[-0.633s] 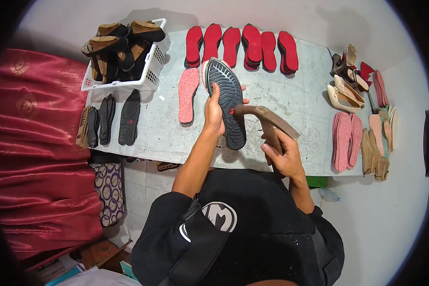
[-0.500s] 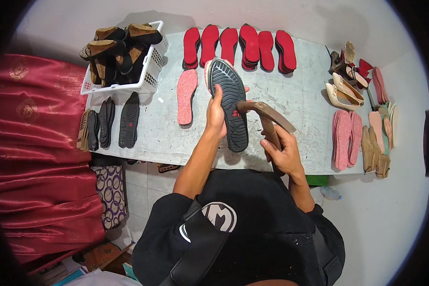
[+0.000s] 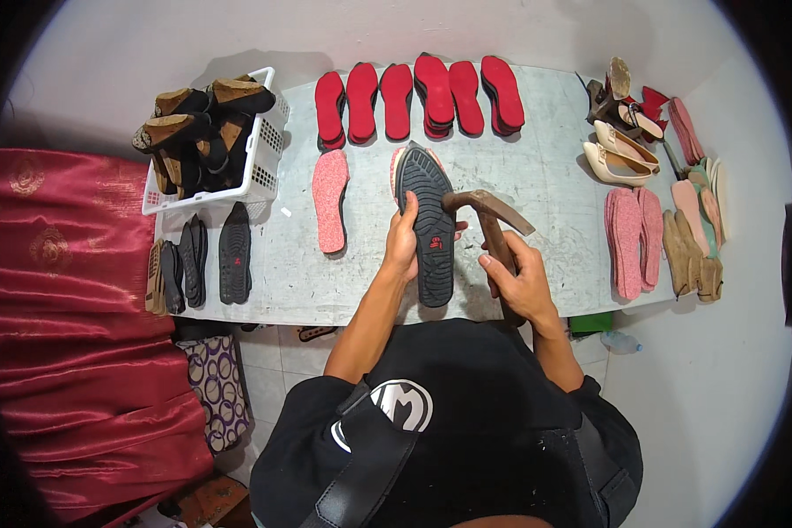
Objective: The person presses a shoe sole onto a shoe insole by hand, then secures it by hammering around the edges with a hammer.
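Note:
My left hand (image 3: 403,242) is closed around a black ridged shoe sole (image 3: 434,251), its thumb on the upper face and fingertips showing past the right edge. A paler pinkish layer peeks out beneath the sole at the toe. My right hand (image 3: 523,280) grips the wooden handle of a hammer (image 3: 495,236). The round striking end of the hammer's head is at the sole's right edge, around mid-length; whether it touches cannot be told. To the left, a pink speckled insole (image 3: 329,202) lies on the table (image 3: 299,282).
Red insoles (image 3: 397,101) stand in stacks along the back. At the left are a white basket (image 3: 260,163) of wedge shoes and several dark soles (image 3: 236,255). Pink insoles (image 3: 625,242), cream flats (image 3: 620,158) and tan pieces (image 3: 680,251) line the right side.
The whole view has shifted and tilted slightly. The sole has turned a little and points straighter away from me. Both hands keep their hold, and the hammer's head stays beside the sole.

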### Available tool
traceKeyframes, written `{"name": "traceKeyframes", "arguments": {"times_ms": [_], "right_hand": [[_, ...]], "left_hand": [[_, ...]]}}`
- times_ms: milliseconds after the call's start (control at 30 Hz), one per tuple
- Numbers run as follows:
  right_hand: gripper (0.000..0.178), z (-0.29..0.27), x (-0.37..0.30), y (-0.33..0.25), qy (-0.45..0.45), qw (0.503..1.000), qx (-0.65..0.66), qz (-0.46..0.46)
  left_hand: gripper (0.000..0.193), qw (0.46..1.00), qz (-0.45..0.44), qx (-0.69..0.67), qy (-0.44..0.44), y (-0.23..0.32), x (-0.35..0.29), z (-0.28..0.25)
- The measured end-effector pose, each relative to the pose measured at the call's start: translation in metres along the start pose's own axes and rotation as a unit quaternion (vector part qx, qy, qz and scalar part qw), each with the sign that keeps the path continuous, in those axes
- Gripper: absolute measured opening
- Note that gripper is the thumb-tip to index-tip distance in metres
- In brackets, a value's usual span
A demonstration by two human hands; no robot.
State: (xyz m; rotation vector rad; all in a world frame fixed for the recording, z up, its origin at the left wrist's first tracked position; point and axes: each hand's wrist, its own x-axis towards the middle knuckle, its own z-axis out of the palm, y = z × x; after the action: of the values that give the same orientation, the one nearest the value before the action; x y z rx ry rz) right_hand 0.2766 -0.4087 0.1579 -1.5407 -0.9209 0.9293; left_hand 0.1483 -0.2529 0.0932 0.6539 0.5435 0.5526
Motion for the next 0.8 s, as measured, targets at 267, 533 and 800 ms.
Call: {"name": "traceKeyframes", "arguments": {"times_ms": [267,533,800], "right_hand": [[0.029,0.000,0.011,-0.001,0.005,1.000,-0.006,-0.011],[0.024,0.006,0.022,-0.006,-0.008,1.000,-0.014,-0.013],[0.018,0.009,0.029,-0.010,0.001,0.999,-0.033,-0.032]], "left_hand": [[0.066,1.000,0.004,-0.004,-0.026,0.003,-0.009,-0.001],[0.065,0.999,-0.026,0.026,-0.030,0.006,-0.018,-0.010],[0.061,0.995,-0.051,0.049,-0.064,0.003,-0.024,-0.011]]}}
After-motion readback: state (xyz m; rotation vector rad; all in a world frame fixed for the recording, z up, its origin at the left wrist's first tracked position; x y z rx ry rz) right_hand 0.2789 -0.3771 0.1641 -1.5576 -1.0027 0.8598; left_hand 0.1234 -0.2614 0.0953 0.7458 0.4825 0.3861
